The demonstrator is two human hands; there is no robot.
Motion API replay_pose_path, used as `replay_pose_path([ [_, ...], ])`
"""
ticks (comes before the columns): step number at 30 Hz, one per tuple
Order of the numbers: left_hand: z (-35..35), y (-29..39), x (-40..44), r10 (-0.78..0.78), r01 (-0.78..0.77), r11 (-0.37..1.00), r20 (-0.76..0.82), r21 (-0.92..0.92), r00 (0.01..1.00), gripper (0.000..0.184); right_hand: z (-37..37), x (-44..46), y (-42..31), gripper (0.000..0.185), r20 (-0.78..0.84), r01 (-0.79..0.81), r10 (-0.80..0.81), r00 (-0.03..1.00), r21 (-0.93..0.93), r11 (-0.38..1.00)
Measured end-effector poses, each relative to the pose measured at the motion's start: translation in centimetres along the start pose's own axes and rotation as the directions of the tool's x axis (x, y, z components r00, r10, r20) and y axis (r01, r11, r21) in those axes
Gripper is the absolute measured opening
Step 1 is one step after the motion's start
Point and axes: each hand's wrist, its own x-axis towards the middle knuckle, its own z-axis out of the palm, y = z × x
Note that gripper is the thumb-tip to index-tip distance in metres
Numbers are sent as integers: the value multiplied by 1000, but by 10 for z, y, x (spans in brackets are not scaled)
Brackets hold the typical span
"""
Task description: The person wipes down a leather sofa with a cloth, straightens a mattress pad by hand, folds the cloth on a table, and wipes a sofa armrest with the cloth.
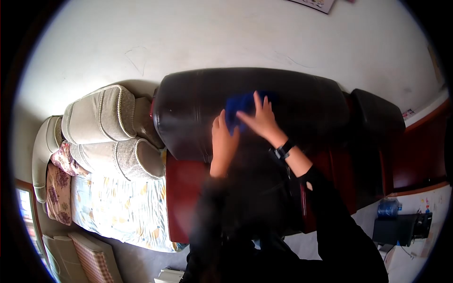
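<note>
The blue cloth (239, 106) lies against the front of the dark, glossy backrest (188, 101), around its middle, with your two hands at it. It looks light and soft, likely floppy rather than stiff, with nothing fragile about it; the smooth cover may let it slide easily. A gathered fold near its middle would probably give a surer hold than a loose edge — a single corner would leave the rest hanging slack.

The cloth is a deep, plain blue, bunched and uneven in outline, its finer texture lost to blur. Your right hand (266, 123) has its fingers spread, the thumb reaching across the cloth. Your left hand (224, 145) is at the cloth's lower left side, fingers pointing up — whether it pinches any fabric, you cannot tell from here.
</note>
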Motion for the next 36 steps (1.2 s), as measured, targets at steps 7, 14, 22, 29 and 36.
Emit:
replay_pose_path([
  [7, -65, -88, -11, -234, 308, 772, -201, 557, 951, 86, 62, 25, -12, 59, -259, 305, -368, 893, -255, 918],
  [14, -83, -149, -1, -393, 328, 763, -3, 557, 919, 102, 133, 100, -103, 45, -313, 532, -557, 769, -169, 830],
  [22, -86, -152, 4, -401, 300, 742, 38, 600, 915, 86, 224, 89, -206, 38, -321, 732, -718, 617, -102, 674],
  [29, -99, -166, -9, -260, 199, 825, 43, 529, 965, 73, 191, 119, -184, 21, -283, 840, -873, 398, -269, 471],
  [36, -93, -157, -90, -176, 185, 897, -57, 401, 983, 62, 91, 201, -4, 28, -126, 602, -670, 732, -343, 721],
])
